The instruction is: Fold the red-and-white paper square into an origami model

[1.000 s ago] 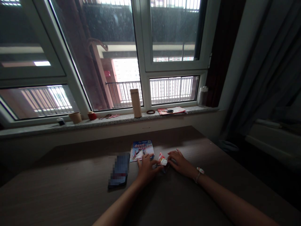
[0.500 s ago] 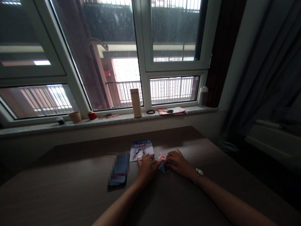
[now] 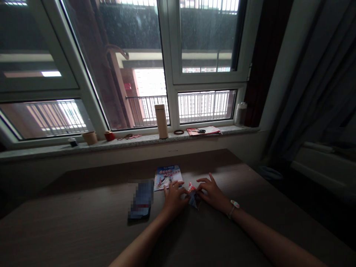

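A small piece of folded paper [image 3: 194, 200], printed in red, white and blue, lies on the table between my two hands. My left hand [image 3: 174, 200] pinches its left edge with thumb and forefinger, and its other fingers reach over the near corner of a printed booklet [image 3: 166, 177]. From the other side, my right hand [image 3: 213, 193] grips the paper's right edge between thumb and fingertips, with the remaining fingers raised. A bracelet [image 3: 234, 205] circles the right wrist. My fingertips hide parts of the paper's sides.
A dark phone [image 3: 141, 200] rests left of my left hand on the brown table [image 3: 89, 207]. Along the windowsill [image 3: 139, 142] stand a beige flask [image 3: 161, 121], a paper cup [image 3: 89, 138], a red spool [image 3: 109, 136], a bottle [image 3: 240, 114], and scissors [image 3: 200, 131] on papers.
The folded paper has turned slightly and its lower tip sits a little nearer to me. My right hand's fingers have spread and lifted somewhat; the left hand has shifted slightly toward me.
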A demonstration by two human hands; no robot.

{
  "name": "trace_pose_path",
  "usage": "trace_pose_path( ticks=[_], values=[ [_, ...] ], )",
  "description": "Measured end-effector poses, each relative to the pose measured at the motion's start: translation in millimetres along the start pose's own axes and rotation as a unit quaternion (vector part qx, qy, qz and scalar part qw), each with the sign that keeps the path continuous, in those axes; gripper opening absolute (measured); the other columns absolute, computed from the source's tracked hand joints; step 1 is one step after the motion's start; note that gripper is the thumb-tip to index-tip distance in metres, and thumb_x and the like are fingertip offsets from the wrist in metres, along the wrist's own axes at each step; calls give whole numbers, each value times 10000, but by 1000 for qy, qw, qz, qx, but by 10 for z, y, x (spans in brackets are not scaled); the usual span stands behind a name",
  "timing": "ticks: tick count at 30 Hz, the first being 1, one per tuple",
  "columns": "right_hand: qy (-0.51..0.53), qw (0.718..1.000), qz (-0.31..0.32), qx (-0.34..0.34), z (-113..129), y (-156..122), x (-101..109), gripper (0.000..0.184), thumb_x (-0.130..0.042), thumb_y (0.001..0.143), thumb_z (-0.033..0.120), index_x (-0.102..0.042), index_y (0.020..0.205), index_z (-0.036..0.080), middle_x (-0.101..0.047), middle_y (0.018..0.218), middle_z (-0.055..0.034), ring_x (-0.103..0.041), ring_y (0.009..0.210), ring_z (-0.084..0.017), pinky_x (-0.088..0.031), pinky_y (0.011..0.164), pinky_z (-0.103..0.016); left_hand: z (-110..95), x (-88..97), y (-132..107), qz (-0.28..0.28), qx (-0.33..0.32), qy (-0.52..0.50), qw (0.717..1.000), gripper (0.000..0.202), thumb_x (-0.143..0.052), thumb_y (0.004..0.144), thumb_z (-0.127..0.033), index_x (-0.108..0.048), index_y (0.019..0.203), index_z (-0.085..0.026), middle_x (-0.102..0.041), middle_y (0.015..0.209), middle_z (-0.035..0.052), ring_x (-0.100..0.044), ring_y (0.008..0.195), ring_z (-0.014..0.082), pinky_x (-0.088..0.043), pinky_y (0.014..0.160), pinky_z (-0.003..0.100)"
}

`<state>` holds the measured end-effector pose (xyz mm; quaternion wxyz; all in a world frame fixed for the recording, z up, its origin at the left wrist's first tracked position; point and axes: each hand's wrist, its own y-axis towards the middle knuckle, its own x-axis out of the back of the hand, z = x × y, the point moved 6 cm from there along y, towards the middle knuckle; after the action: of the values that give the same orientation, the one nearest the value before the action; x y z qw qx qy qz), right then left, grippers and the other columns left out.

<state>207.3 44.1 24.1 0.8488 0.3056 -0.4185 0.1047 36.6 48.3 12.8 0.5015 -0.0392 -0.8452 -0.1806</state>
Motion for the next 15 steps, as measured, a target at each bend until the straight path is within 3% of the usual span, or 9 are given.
trace_pose_path(
  ticks=[5, 11, 15],
  values=[
    [-7, 999, 12, -43, 10, 7, -32, 149, -601, 858, 203, -676, 983, 232, -681, 1107, -58, -525, 1214, -225, -59, 1162, -591, -70, 33, 22, -16, 9, -1, 1000, 101, -684, 789, -224, -765, 815, -280, -625, 1297, 32, -427, 1312, 320, -124, 1134, 639],
    [-30, 996, 11, -88, -44, 39, -90, 142, -616, 881, 340, -717, 867, 240, -662, 1045, -35, -494, 1167, -252, -69, 1141, -586, -99, 49, 29, -42, 20, 12, 999, 107, -655, 811, -228, -755, 792, -263, -623, 1298, 31, -454, 1289, 308, -94, 1131, 667],
    [-22, 992, 15, -126, -57, 65, -124, 183, -586, 896, 343, -713, 827, 231, -655, 1023, -35, -481, 1152, -256, -75, 1133, -586, -115, 43, 40, -43, 39, 18, 998, 106, -646, 813, -229, -747, 792, -249, -602, 1332, 35, -445, 1300, 297, -114, 1136, 649]
  ],
)
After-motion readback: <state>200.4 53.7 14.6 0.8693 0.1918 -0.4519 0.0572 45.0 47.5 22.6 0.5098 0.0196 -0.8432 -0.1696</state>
